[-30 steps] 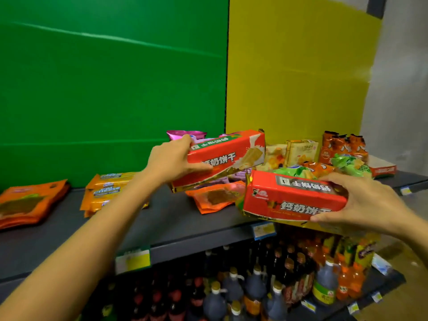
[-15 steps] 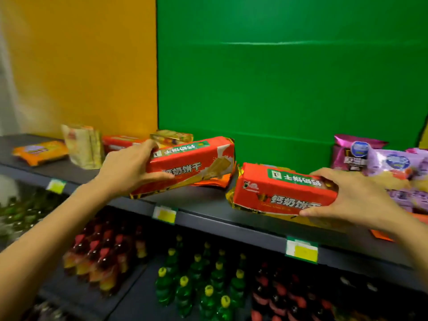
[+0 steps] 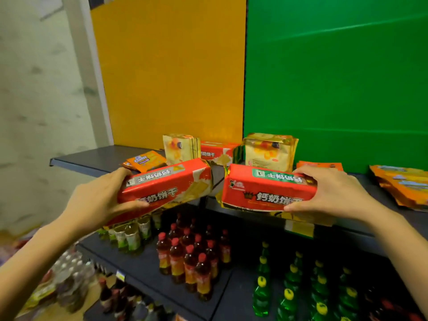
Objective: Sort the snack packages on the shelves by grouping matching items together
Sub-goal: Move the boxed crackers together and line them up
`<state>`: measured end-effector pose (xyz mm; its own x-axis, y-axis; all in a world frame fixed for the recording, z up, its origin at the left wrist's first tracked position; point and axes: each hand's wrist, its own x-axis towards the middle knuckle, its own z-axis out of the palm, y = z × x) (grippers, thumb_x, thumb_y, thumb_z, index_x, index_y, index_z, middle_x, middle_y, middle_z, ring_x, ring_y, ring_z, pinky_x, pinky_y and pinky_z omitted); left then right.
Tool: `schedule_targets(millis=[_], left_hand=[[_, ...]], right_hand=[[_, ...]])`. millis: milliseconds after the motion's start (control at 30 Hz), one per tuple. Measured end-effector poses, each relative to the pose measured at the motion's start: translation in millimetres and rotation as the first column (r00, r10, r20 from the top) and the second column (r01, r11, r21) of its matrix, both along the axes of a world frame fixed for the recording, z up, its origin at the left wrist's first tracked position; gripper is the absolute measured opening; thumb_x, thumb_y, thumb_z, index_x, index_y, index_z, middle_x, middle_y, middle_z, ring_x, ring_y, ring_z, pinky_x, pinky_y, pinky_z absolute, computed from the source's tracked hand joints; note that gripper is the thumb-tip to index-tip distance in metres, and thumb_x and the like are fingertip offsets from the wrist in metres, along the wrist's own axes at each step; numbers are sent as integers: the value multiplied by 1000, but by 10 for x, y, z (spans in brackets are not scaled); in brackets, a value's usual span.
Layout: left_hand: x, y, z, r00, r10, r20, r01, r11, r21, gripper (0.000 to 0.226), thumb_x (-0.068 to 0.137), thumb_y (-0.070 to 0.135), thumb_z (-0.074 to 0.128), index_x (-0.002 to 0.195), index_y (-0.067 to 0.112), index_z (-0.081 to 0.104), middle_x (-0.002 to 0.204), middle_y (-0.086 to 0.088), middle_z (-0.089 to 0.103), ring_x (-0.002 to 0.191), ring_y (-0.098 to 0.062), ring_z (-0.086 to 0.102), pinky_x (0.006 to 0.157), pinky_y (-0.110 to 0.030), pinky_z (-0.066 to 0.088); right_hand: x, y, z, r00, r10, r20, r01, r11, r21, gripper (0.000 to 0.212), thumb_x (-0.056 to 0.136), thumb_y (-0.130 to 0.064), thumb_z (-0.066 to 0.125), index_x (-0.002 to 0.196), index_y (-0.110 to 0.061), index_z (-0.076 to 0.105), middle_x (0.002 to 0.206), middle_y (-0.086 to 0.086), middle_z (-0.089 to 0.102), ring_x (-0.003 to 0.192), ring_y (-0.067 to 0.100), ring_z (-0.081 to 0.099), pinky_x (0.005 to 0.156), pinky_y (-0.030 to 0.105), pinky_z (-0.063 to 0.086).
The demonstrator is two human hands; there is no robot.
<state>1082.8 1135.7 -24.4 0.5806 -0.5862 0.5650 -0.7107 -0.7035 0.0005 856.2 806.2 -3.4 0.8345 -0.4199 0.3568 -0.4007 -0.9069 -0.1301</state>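
Left hand point(image 3: 97, 200) & right hand point(image 3: 333, 193) each grip a red biscuit pack point(image 3: 166, 184) point(image 3: 266, 188); best set both flat w/ matching pack at shelf rear point(image 3: 217, 152).

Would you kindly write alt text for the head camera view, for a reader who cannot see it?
A person's left hand and right hand each hold a red biscuit pack, the left pack and the right pack, in front of a dark shelf. A matching red pack lies at the back between pale yellow snack bags; bottled drinks fill the shelf below.
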Motion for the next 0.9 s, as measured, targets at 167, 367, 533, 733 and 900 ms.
schedule_targets(millis=[167, 367, 533, 733, 900], left_hand=[[409, 249, 20, 999, -19, -29, 18, 1000, -20, 92, 54, 88, 35, 113, 19, 47, 109, -3, 67, 76, -15, 59, 53, -21, 40], [962, 251, 26, 994, -63, -92, 57, 996, -68, 89, 58, 80, 53, 119, 15, 45, 113, -3, 65, 76, -11, 51, 54, -12, 34], [1461, 76, 80, 982, -153, -114, 143, 985, -93, 114, 40, 99, 22, 121, 22, 43, 109, 6, 61, 79, -7, 53, 59, -10, 37], [1985, -221, 207, 946, -274, -171, 271, 962, -41, 85, 38, 99, 27, 105, 47, 33, 95, 33, 45, 78, 11, 52, 66, -5, 35], [2340, -351, 162, 912, -371, -176, 375, 927, -10, 81, 43, 96, 32, 107, 46, 35, 98, 42, 42, 84, 17, 51, 66, -4, 37]], right_hand=[[479, 140, 91, 999, -34, -1, 34, 999, -5, 89, 47, -78, 61, 124, -36, 48, 121, -4, 64, 107, 23, 59, 75, 31, 42], [1061, 62, 220, 990, -143, -12, 143, 988, 50, 90, 53, -76, 62, 129, -29, 46, 128, 2, 58, 112, 29, 55, 91, 39, 44], [1679, -191, 271, 983, -183, 4, 182, 982, 52, 80, 61, -71, 62, 124, -24, 48, 123, 4, 60, 107, 26, 57, 84, 36, 46], [2489, -457, 272, 983, -180, -23, 181, 982, 51, 76, 62, -68, 65, 116, -17, 52, 115, 7, 61, 100, 24, 59, 85, 37, 51], [2976, -567, 246, 964, -243, -106, 251, 966, 62, 74, 67, -68, 61, 115, -14, 48, 115, 6, 59, 101, 25, 58, 72, 30, 43]])
